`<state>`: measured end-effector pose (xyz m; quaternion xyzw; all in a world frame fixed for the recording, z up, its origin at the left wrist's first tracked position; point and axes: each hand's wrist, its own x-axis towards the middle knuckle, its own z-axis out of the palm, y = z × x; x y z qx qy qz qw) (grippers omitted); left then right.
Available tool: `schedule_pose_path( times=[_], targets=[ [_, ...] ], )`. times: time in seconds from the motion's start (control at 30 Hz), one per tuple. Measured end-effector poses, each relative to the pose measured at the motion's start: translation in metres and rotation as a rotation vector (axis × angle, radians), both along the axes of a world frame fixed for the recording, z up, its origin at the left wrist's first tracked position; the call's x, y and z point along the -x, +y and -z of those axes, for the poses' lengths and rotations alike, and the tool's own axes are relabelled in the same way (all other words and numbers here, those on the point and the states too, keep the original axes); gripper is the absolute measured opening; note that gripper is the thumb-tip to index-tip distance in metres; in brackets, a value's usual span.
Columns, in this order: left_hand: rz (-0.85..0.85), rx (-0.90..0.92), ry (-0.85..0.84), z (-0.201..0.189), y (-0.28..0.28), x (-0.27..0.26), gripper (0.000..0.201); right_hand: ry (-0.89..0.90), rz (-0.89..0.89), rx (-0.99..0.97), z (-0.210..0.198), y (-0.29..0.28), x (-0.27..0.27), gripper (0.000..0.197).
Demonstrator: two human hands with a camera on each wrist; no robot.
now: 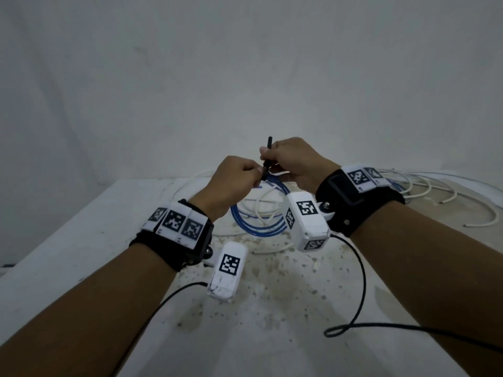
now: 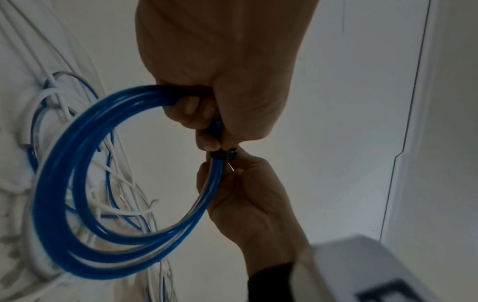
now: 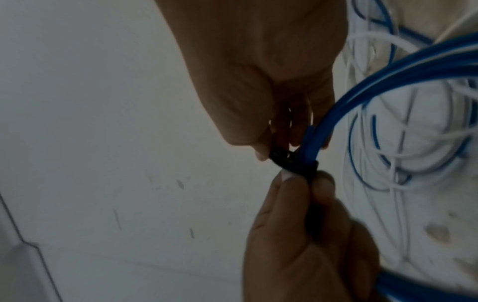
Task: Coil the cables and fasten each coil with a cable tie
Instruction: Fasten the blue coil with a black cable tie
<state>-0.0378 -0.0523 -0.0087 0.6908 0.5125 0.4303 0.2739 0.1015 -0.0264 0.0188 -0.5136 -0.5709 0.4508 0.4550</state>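
A blue cable coil (image 1: 258, 224) hangs above the table between both hands; it shows as several loops in the left wrist view (image 2: 77, 183) and the right wrist view (image 3: 413, 67). A black cable tie (image 1: 269, 148) is wrapped round the coil's top, its tail sticking upward. The tie's band (image 2: 223, 154) sits tight on the strands, also visible as the band (image 3: 297, 165). My left hand (image 1: 254, 176) grips the coil just beside the tie. My right hand (image 1: 268, 159) pinches the tie's tail. The fingers hide part of the tie.
Loose white cables (image 1: 413, 186) sprawl over the back right of the stained white table (image 1: 272, 300), and more white cable (image 1: 261, 205) lies under the coil. Thin blue cable lies among them (image 2: 108, 143). Black sensor leads (image 1: 360, 281) trail on the table. A plain wall stands behind.
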Motion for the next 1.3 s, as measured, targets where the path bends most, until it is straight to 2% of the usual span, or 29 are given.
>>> schedule_pose_path(
  times=[0.17, 0.3, 0.4, 0.6, 0.73, 0.8, 0.9, 1.1, 1.2, 1.3],
  targets=[
    [-0.022, 0.076, 0.020, 0.007, 0.002, -0.003, 0.027, -0.067, 0.044, -0.031, 0.016, 0.001, 0.000, 0.021],
    [0.009, 0.224, -0.145, 0.012, 0.000, -0.003, 0.023, -0.290, 0.125, -0.297, 0.018, 0.002, 0.004, 0.033],
    [0.001, 0.263, -0.242, 0.008, 0.001, -0.001, 0.021, -0.385, 0.109, -0.395, 0.009, -0.001, 0.005, 0.033],
    [0.008, 0.123, -0.223, 0.002, -0.002, -0.006, 0.018, -0.411, 0.116, -0.418, 0.001, 0.000, -0.001, 0.032],
    [0.064, -0.004, -0.141, 0.000, -0.007, -0.012, 0.024, -0.277, 0.153, -0.363, 0.002, 0.002, -0.005, 0.033],
    [0.073, -0.008, -0.140, -0.003, -0.007, -0.012, 0.026, -0.291, 0.204, -0.408, 0.003, 0.005, -0.005, 0.033],
    [0.078, 0.000, -0.115, -0.006, -0.008, -0.009, 0.027, -0.448, 0.267, -0.445, 0.001, 0.010, -0.007, 0.031],
    [0.051, 0.042, -0.063, -0.004, -0.010, -0.008, 0.028, -0.236, 0.173, -0.247, 0.009, 0.012, -0.007, 0.036],
    [0.036, 0.102, -0.120, -0.003, -0.013, -0.009, 0.023, -0.179, 0.130, -0.270, 0.011, 0.006, -0.006, 0.033],
    [0.021, 0.132, -0.147, -0.004, -0.015, -0.011, 0.019, -0.235, 0.158, -0.378, 0.006, 0.005, -0.002, 0.030]
  ],
)
